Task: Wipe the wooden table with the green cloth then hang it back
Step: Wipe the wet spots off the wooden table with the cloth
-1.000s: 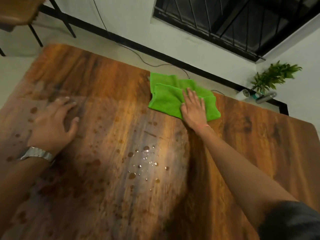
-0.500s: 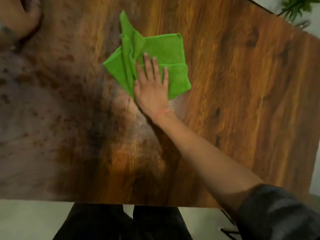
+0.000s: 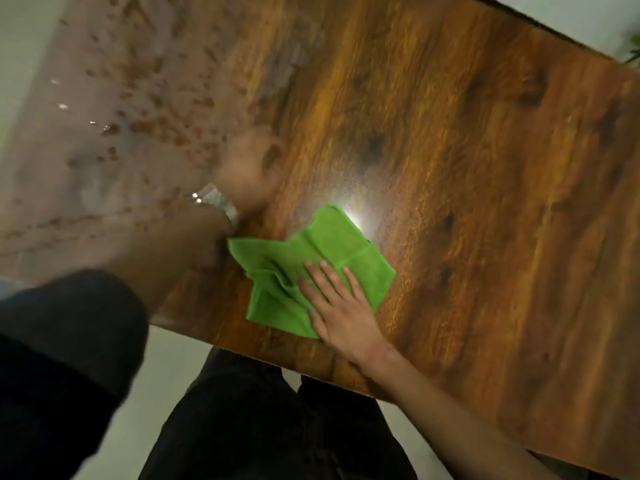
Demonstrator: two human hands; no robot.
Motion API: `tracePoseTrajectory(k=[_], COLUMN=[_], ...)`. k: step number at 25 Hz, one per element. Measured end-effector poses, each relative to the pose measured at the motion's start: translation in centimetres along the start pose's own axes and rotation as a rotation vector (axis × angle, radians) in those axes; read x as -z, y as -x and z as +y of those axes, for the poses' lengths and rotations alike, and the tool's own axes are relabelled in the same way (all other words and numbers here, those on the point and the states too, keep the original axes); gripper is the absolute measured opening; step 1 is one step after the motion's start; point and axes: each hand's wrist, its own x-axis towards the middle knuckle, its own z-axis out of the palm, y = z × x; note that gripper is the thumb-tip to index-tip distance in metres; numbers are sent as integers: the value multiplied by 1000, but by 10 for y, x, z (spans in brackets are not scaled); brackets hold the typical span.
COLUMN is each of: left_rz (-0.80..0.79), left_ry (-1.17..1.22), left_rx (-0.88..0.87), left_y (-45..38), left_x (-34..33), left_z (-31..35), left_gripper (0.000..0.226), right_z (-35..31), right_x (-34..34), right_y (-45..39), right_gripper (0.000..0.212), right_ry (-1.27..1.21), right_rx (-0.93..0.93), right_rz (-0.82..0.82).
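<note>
The crumpled green cloth lies on the wooden table, close to its near edge. My right hand presses flat on the cloth's near right part, fingers spread and pointing away from me. My left hand rests on the table just beyond and left of the cloth. It is motion-blurred, so its fingers cannot be made out. A silver watch sits on that wrist. Several water drops and wet smears cover the table's left part.
The table's near edge runs diagonally just below my right hand, with my dark trousers and pale floor under it. A bright light reflection glares beside the cloth. A plant's leaves show at the far right edge.
My right hand has dragged the cloth from the table's far edge toward me, down to the near edge. My left hand has shifted right, close to the cloth. The camera has tilted down.
</note>
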Motion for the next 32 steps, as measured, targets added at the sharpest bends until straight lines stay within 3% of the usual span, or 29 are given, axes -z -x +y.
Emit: tracePoseTrajectory(k=[2,4,7,8,13,19,25,28,32], left_rz=[51,-28,45,-5,29,225,455,438,418], left_ry=[89,145,219,228,254,313,317,184,81], left_rx=[-155,-273,-211,-178,-108,-71,191,378,585], left_y=[59,124,175,190,216,224,234,233,223], left_x=[-28,-59,-82,-84,-75,-45,-29,-26,-15], left_z=[25,55,56,57,35,-12,-61,-95,-152], left_gripper=[42,46,42,42,42,32,31,42,44], right_z=[40,80,119,124,97,-17,-160,-175,-126], right_x=[4,12,31,35,43,39,5,-8,-10], right_y=[32,54,51,41,-46,-164,-166,-131,-76], right_gripper=[61,64,64,64,63,61,62,66,67], right_ry=[46,62,52,41,43,135,153,145,131], right_rx=[13,-56,-220,-249,-270,-90,239,367,476], right_rz=[-46,-76,-96,-98,-30,-13,-86,-126,-151])
